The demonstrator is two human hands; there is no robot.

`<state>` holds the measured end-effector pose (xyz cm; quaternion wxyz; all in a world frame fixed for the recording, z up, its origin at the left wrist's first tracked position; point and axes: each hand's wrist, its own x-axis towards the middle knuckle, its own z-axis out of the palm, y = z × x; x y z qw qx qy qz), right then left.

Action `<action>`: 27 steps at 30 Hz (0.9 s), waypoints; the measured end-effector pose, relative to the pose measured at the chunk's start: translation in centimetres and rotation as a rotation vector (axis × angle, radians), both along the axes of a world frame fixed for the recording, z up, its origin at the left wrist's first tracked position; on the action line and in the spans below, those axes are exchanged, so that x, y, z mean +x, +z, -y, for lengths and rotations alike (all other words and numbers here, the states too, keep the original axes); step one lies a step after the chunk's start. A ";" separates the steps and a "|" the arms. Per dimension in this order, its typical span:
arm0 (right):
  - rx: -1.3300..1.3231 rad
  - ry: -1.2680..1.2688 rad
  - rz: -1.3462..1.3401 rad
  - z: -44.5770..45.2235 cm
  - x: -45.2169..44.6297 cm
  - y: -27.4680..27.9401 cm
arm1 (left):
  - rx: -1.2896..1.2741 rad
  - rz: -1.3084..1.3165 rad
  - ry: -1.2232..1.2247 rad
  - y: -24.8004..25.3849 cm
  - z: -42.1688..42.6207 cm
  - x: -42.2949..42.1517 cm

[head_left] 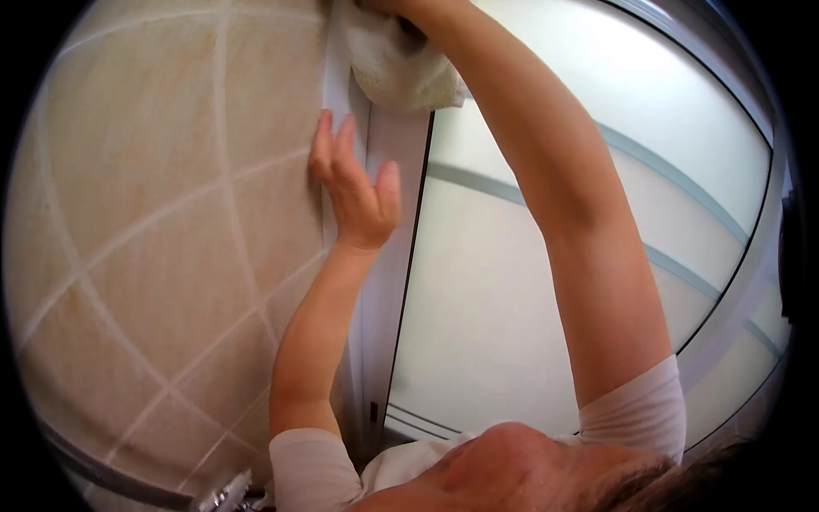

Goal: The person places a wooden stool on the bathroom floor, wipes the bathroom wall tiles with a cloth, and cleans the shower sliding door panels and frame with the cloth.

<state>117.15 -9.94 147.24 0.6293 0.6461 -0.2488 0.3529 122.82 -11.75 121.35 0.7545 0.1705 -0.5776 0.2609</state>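
Note:
My left hand is raised with its fingers apart, and nothing is in it. Its fingertips are at the seam where the tiled wall meets a white door frame; whether they press on it I cannot tell. Higher up, my right hand is at the top edge of the view, partly cut off. A white cloth is bunched under that hand and hangs over the upper part of the frame. The right fingers are mostly hidden, but the cloth is in their grip.
A frosted glass panel with pale blue-green stripes fills the right side, edged by a dark seal. Near the bottom left, a shiny chrome fitting sits close to the left sleeve. Part of a person's head and shoulder shows along the bottom edge.

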 end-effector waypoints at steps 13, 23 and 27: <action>0.245 0.316 -0.296 0.7 -4.0 -22.3 | 0.032 -0.085 -0.088 -3.4 -4.3 4.0; -0.030 0.214 0.006 -3.6 -7.1 -3.1 | -0.097 0.071 0.076 4.7 -0.8 3.2; -0.019 0.005 0.042 0.1 -5.6 -0.1 | 0.091 0.248 0.620 4.3 0.3 2.6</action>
